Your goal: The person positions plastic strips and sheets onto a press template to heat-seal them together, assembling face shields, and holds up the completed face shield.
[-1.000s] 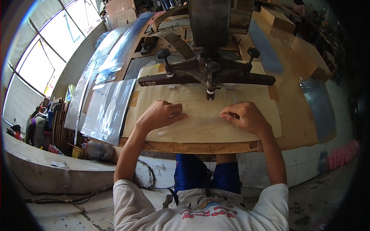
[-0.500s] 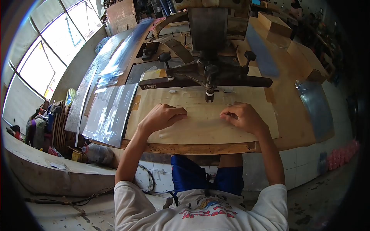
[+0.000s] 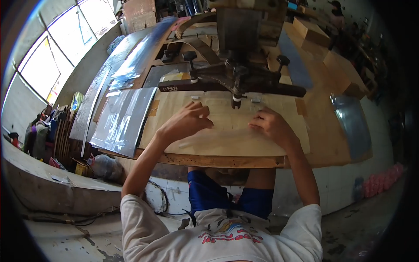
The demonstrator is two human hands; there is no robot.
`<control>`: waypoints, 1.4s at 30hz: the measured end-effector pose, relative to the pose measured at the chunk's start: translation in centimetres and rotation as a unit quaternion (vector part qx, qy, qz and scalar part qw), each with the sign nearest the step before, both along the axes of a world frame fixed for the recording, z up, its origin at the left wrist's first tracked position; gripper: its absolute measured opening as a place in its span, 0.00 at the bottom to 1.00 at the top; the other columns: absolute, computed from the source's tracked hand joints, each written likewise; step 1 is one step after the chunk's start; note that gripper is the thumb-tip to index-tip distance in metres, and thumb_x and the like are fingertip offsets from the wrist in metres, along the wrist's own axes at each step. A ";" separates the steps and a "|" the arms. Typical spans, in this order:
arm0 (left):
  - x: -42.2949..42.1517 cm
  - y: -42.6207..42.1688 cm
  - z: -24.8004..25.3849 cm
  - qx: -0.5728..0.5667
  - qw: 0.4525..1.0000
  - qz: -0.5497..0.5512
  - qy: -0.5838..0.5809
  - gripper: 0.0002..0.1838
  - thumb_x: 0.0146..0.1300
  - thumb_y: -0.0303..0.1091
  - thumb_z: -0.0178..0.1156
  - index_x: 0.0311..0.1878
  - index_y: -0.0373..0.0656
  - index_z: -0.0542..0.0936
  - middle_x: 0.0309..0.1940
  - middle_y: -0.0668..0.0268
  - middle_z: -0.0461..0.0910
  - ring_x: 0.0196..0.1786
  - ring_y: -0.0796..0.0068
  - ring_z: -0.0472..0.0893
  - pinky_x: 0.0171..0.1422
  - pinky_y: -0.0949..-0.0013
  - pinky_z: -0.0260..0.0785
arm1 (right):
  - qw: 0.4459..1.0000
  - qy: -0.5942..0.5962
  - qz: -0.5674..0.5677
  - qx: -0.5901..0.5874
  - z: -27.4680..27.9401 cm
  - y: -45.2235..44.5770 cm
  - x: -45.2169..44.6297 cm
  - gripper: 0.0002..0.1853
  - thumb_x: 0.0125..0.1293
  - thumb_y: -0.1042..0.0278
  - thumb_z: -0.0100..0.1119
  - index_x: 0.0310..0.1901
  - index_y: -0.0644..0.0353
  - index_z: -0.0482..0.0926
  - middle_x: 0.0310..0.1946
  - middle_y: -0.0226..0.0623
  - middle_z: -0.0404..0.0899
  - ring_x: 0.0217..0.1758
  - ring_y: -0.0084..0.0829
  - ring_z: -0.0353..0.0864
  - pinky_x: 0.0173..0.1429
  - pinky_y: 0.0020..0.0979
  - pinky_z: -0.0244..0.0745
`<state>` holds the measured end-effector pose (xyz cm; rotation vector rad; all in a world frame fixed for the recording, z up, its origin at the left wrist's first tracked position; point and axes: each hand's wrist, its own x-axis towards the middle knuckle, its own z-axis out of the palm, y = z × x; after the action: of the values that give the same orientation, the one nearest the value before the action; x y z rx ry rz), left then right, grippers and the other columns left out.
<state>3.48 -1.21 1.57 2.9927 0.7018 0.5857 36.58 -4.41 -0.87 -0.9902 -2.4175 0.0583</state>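
A faint, see-through plastic sheet (image 3: 220, 138) stretches between my hands, low over the tan work surface (image 3: 235, 149). My left hand (image 3: 187, 121) pinches its left side between thumb and fingertips, the other fingers curled loosely above. On the opposite side my right hand (image 3: 271, 125) is closed with its fingertips on the sheet. The sheet's outline is blurred and hard to follow. Just beyond my hands, a dark metal press head with a long crossbar (image 3: 257, 92) hangs over the surface.
Clear plastic sheets (image 3: 122, 115) are stacked on the left of the table. More bluish plastic sheets (image 3: 352, 124) lie at the right edge, near cardboard boxes (image 3: 345, 72). A wooden edge (image 3: 227, 161) runs along the table's front. Another person (image 3: 335, 15) is far back right.
My left hand has lifted slightly and its fingers have loosened apart. My right hand has stayed nearly in place, fingers tilted a little higher. The whole view has shifted slightly.
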 end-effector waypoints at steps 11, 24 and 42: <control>1.0 4.2 -2.0 0.192 0.971 -0.007 0.141 0.14 0.60 0.29 0.63 0.49 0.41 0.84 0.42 0.66 0.75 0.44 0.70 0.82 0.50 0.69 0.82 | 0.983 -0.146 0.027 0.111 -1.2 4.0 0.5 0.05 0.63 0.71 0.66 0.40 0.57 0.84 0.40 0.35 0.83 0.42 0.37 0.87 0.45 0.36 0.86; -0.5 3.7 -2.2 0.025 0.999 0.031 0.029 0.14 0.61 0.27 0.63 0.51 0.41 0.85 0.49 0.65 0.82 0.48 0.67 0.86 0.49 0.68 0.84 | 0.994 -0.026 0.053 0.092 -0.9 5.4 0.2 0.12 0.62 0.71 0.70 0.47 0.54 0.87 0.41 0.35 0.85 0.38 0.34 0.88 0.41 0.33 0.87; -1.0 5.1 -4.4 0.086 0.992 0.081 -0.034 0.15 0.56 0.25 0.65 0.49 0.40 0.84 0.51 0.62 0.82 0.51 0.63 0.86 0.52 0.66 0.83 | 0.999 -0.021 0.018 0.034 -1.6 5.4 -0.2 0.10 0.61 0.72 0.68 0.44 0.58 0.86 0.43 0.36 0.84 0.42 0.36 0.87 0.47 0.33 0.87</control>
<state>2.43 3.88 -2.86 3.0710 0.9410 0.7914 36.39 0.97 -2.44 -0.9265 -2.4594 -0.0329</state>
